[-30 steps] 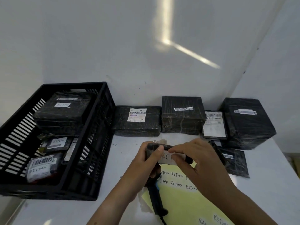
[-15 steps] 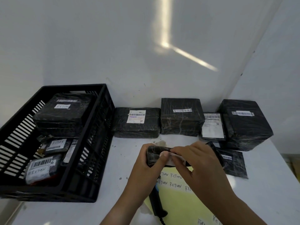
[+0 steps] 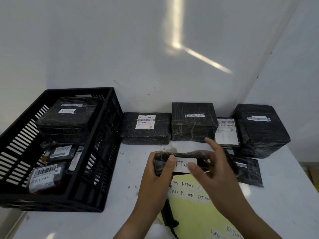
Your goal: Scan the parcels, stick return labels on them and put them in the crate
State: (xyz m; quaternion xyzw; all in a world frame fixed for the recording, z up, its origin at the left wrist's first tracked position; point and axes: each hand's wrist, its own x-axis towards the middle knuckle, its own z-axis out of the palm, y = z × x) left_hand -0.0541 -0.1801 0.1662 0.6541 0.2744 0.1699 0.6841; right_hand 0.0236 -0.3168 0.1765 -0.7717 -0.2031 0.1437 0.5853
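Parcel (image 3: 189, 154): held above table (image 3: 127, 163), just right of crate (image 3: 77, 89), gripped by left hand (image 3: 155, 176), thumb pressed on label (image 3: 181, 163); right hand (image 3: 219, 171) fingers spread, thumb at label. Risked a lifting label edge if rubbed down poorly, or a one-handed slip.

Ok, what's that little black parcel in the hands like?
The parcel is small and oblong, wrapped in shiny, crinkled black plastic. A white label on its facing side shows the handwritten letters ETU. The left hand grips its left end, thumb on the front. The right hand, fingers spread, has its thumb over the label.
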